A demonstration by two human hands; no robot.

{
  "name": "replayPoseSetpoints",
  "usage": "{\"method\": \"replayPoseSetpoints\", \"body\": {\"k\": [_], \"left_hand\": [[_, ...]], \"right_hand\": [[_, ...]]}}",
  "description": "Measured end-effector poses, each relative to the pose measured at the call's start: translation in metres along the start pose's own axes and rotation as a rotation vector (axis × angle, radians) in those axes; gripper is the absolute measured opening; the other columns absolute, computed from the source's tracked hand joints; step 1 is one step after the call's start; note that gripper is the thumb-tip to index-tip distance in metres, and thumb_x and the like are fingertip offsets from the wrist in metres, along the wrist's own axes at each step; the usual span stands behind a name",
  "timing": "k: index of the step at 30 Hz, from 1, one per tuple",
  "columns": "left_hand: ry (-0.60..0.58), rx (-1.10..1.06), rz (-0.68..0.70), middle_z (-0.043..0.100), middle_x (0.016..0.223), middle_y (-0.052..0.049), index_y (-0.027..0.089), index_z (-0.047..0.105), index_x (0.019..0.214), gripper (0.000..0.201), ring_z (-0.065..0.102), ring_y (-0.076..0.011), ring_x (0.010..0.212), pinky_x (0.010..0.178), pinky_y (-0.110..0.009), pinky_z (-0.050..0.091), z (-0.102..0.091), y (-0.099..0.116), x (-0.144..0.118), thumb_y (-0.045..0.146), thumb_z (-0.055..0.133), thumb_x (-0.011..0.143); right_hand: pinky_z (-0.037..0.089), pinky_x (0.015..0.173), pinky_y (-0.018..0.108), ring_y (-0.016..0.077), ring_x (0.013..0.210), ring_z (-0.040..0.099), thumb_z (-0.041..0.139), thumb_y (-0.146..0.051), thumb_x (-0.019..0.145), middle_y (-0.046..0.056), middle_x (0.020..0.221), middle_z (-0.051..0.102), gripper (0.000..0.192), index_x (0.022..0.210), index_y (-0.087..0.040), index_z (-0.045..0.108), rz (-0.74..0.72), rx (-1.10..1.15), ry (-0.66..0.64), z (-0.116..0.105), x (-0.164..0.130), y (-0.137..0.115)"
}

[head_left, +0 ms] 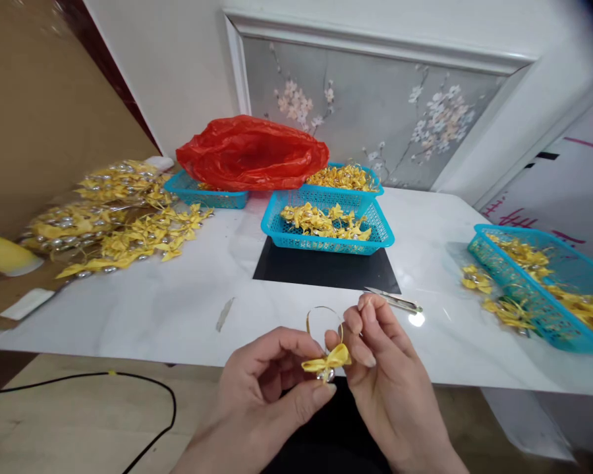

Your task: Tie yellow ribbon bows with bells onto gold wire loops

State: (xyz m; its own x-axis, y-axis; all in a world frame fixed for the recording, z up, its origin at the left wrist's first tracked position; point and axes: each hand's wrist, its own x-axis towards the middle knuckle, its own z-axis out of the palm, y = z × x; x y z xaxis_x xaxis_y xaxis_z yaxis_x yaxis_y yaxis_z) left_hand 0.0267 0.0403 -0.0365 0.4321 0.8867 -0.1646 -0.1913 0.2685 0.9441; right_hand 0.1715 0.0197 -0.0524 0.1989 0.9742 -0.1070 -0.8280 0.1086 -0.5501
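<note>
Between the thumb and fingers of my left hand (271,388) is a yellow ribbon bow (329,360) with shiny silver bells (326,374) under its knot. A thin gold cord (325,307) rises from the bow in a loop. My right hand (388,368) is close on the right, its fingers pinched together at the right side of that loop; the exact grip on the cord is partly hidden. Both hands are held at the front edge of the white table (178,316). Just beyond my right hand lies a small knife or scissor-like metal tool (398,301).
A blue basket (326,247) of yellow bows stands on a black mat (321,271). Behind it are more blue baskets and a red plastic bag (257,155). Yellow bows (143,234) are heaped at left; another filled basket (538,303) stands at right, with loose bows (508,313) beside it.
</note>
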Motion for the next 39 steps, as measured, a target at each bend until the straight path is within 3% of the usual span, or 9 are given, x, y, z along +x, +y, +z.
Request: {"method": "replayPoseSetpoints", "body": {"k": [7, 11, 16, 23, 31, 39], "left_hand": [[-0.023, -0.081, -0.074, 0.066, 0.067, 0.005, 0.023, 0.076, 0.076, 0.021, 0.056, -0.0076, 0.062, 0.056, -0.011, 0.046, -0.004, -0.001, -0.001, 0.015, 0.090, 0.062], [-0.064, -0.096, -0.028, 0.073, 0.080, 0.002, 0.025, 0.078, 0.082, 0.021, 0.064, -0.0112, 0.076, 0.066, -0.014, 0.051, -0.003, -0.002, 0.001, 0.014, 0.087, 0.066], [-0.056, -0.135, -0.023, 0.080, 0.096, 0.000, 0.026, 0.078, 0.081, 0.019, 0.071, -0.0144, 0.093, 0.082, -0.017, 0.052, -0.003, 0.000, 0.001, 0.013, 0.086, 0.069], [-0.040, -0.133, -0.040, 0.080, 0.096, -0.002, 0.023, 0.077, 0.080, 0.016, 0.072, -0.0151, 0.091, 0.082, -0.018, 0.053, -0.003, 0.000, 0.000, 0.016, 0.086, 0.070], [-0.035, -0.039, -0.072, 0.072, 0.081, 0.000, 0.021, 0.071, 0.081, 0.020, 0.060, -0.0118, 0.075, 0.064, -0.017, 0.044, -0.006, -0.001, -0.002, 0.025, 0.086, 0.069], [-0.089, -0.075, -0.059, 0.061, 0.073, 0.003, 0.019, 0.069, 0.078, 0.020, 0.047, -0.0097, 0.066, 0.060, -0.017, 0.039, -0.004, 0.003, -0.002, 0.025, 0.085, 0.070]], "right_hand": [[0.059, 0.089, 0.027, -0.0017, 0.052, 0.050, 0.065, -0.017, 0.093, -0.009, 0.074, 0.060, 0.008, 0.087, -0.022, 0.063, -0.071, -0.016, 0.008, -0.003, 0.004, 0.001], [0.058, 0.090, 0.028, -0.0011, 0.053, 0.050, 0.058, -0.021, 0.098, -0.009, 0.071, 0.058, 0.011, 0.088, -0.023, 0.061, -0.086, -0.068, -0.048, 0.000, -0.001, 0.004], [0.056, 0.071, 0.019, -0.0003, 0.052, 0.047, 0.054, -0.026, 0.101, -0.008, 0.071, 0.057, 0.016, 0.087, -0.022, 0.059, -0.181, -0.206, -0.065, 0.002, -0.009, 0.009], [0.051, 0.062, 0.017, 0.0026, 0.058, 0.052, 0.048, -0.028, 0.104, -0.006, 0.078, 0.057, 0.015, 0.093, -0.024, 0.058, -0.274, -0.434, -0.115, -0.009, -0.014, 0.011], [0.056, 0.095, 0.033, 0.0004, 0.056, 0.052, 0.047, -0.026, 0.104, -0.009, 0.074, 0.054, 0.017, 0.093, -0.024, 0.058, -0.292, -0.470, -0.132, -0.008, -0.009, 0.001], [0.058, 0.093, 0.035, 0.0011, 0.057, 0.051, 0.047, -0.024, 0.104, -0.008, 0.074, 0.054, 0.013, 0.100, -0.025, 0.060, -0.363, -0.483, -0.126, -0.007, 0.000, 0.000]]}}
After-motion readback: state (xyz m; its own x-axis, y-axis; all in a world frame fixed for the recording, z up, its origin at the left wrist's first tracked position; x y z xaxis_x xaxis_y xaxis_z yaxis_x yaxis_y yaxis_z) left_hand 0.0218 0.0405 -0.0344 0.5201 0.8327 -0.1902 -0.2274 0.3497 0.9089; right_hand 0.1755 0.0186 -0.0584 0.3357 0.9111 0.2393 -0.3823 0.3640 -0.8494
